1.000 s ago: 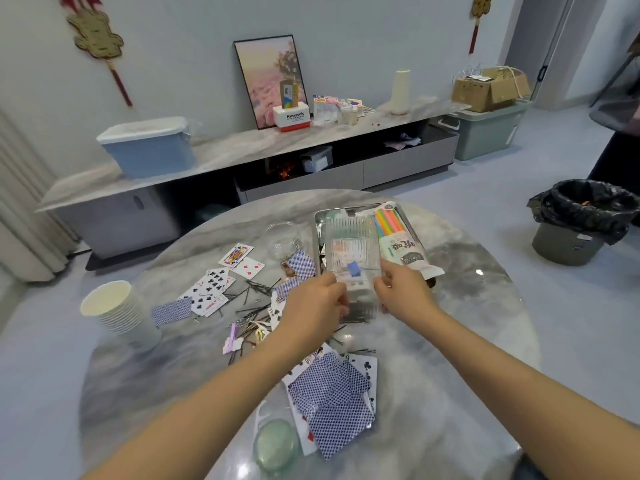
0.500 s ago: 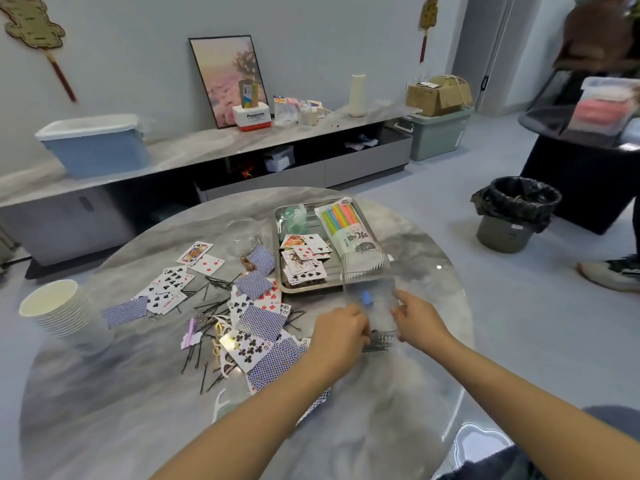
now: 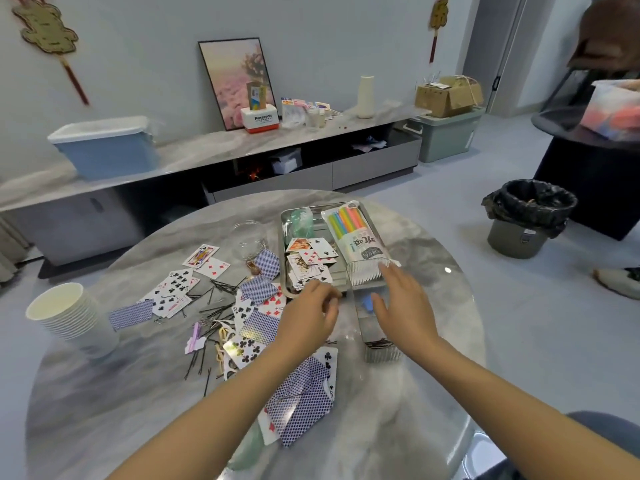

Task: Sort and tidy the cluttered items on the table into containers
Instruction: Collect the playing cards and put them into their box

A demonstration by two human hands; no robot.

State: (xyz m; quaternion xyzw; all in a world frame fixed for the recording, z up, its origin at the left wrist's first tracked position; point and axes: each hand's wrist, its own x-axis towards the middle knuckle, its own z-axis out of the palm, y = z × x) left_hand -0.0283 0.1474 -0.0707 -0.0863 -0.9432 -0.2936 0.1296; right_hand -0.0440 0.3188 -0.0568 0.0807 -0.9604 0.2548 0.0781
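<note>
Round grey marble table: my clear ribbed plastic box, blurry, now lies released beneath my open right hand, beside my empty, loosely curled left hand.

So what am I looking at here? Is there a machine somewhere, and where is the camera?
No machine: these are a person's two bare arms, filmed by a wide-angle camera worn on their head, looking forward and down. That is why the arms reach in from the bottom edge. They are tidying a round marble table. Scattered on it are playing cards, dark hairpins and a stack of paper cups. A metal tray already holds some cards and a pack of coloured straws. The right hand lies with its fingers spread on a clear plastic box that has hairpins inside. The left hand hovers beside it, fingers loosely curled, seemingly holding nothing.
</note>
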